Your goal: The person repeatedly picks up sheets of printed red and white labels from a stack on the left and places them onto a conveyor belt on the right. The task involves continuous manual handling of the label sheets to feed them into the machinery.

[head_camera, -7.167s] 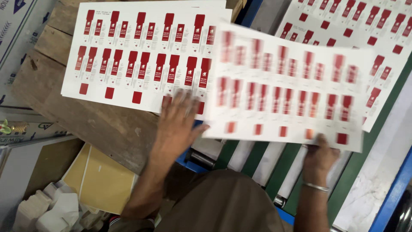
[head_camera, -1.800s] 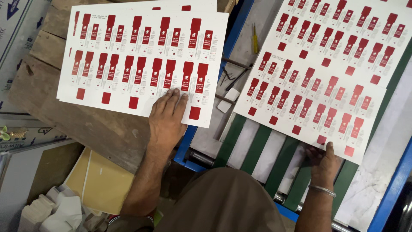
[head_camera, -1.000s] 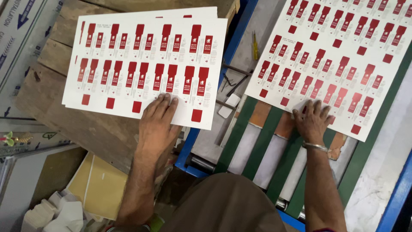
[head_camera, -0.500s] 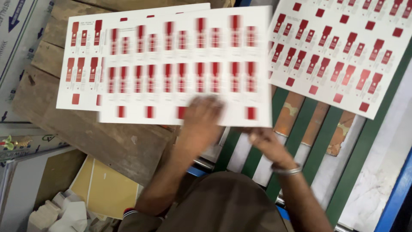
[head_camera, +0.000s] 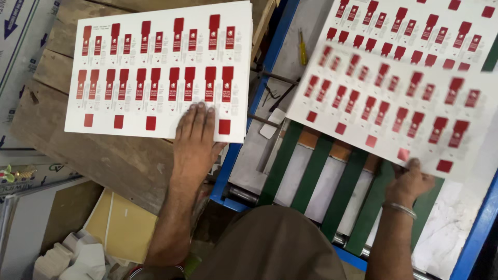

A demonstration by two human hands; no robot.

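The left hand [head_camera: 194, 137] lies flat, fingers spread, on the sheet stack [head_camera: 155, 67] on the wooden table [head_camera: 104, 161]. The right hand [head_camera: 411, 180] pinches a blurred printed sheet [head_camera: 394, 98] by its lower edge above the green belts [head_camera: 280, 163].

Left hand [head_camera: 194, 142] flat on the stack of printed sheets [head_camera: 155, 72], fingers spread at its near edge on the wooden table [head_camera: 93, 155]. Right hand [head_camera: 410, 181] grips the near corner of a loose sheet [head_camera: 394, 98], blurred, apparently raised over the green belts [head_camera: 321, 171] and the sheets behind.
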